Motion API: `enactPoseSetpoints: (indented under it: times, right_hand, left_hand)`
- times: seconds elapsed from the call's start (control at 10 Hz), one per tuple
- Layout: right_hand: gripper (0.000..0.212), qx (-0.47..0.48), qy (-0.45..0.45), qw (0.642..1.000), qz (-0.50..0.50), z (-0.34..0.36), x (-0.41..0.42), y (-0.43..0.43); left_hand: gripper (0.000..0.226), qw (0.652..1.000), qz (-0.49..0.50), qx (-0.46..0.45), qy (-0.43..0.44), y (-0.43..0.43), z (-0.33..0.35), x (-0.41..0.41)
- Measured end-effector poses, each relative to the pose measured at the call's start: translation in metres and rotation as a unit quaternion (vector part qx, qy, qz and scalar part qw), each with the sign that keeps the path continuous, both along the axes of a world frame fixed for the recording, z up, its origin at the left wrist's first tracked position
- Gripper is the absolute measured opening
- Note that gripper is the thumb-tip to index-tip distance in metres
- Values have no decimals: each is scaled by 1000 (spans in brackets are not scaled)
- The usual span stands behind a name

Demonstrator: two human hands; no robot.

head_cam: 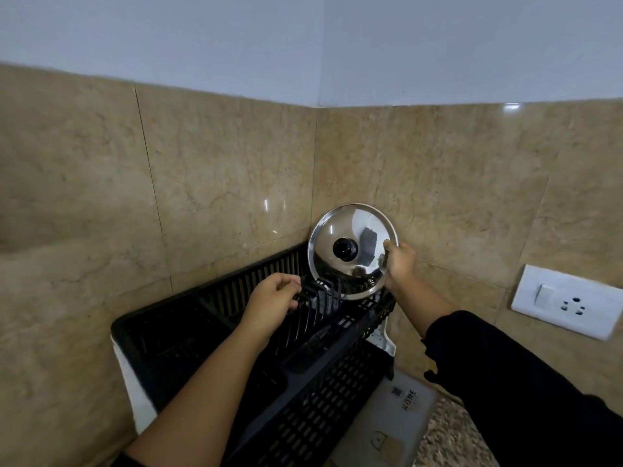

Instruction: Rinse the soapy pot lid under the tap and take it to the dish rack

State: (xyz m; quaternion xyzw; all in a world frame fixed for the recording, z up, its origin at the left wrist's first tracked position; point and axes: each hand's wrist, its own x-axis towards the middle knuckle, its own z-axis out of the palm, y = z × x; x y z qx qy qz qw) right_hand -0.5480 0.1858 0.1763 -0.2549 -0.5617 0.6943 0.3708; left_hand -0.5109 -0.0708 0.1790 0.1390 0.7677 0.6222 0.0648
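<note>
The steel pot lid [340,230] with a black knob stands on edge at the far right end of the black dish rack [303,392], its top facing me, in the wall corner. My right hand [399,264] grips the lid's right rim. My left hand [271,299] rests on the rack's upright plate prongs just left of the lid, fingers curled over them; whether it grips them is unclear. The tap is out of view.
Beige marble wall tiles close in behind and to the right of the rack. A white switch and socket plate [569,301] sits on the right wall. A grey mat [394,423] lies on the speckled counter in front of the rack.
</note>
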Motion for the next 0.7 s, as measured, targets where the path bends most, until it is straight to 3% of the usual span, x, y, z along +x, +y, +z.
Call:
enactPoseSetpoints:
  times: [0.3,0.4,0.7]
  right_hand:
    - [25,23,-39,998,31,-2,-3,4]
    - [12,28,-44,998,47,-1,-1,5]
    - [15,-50,-74,992,92,19,26,0]
  left_hand:
    - [13,1000,-13,-11,15,2,-4,-3]
    - [13,1000,-12,-10,21,1,-4,-3]
    - [13,1000,3,1,7,-5,9,-7]
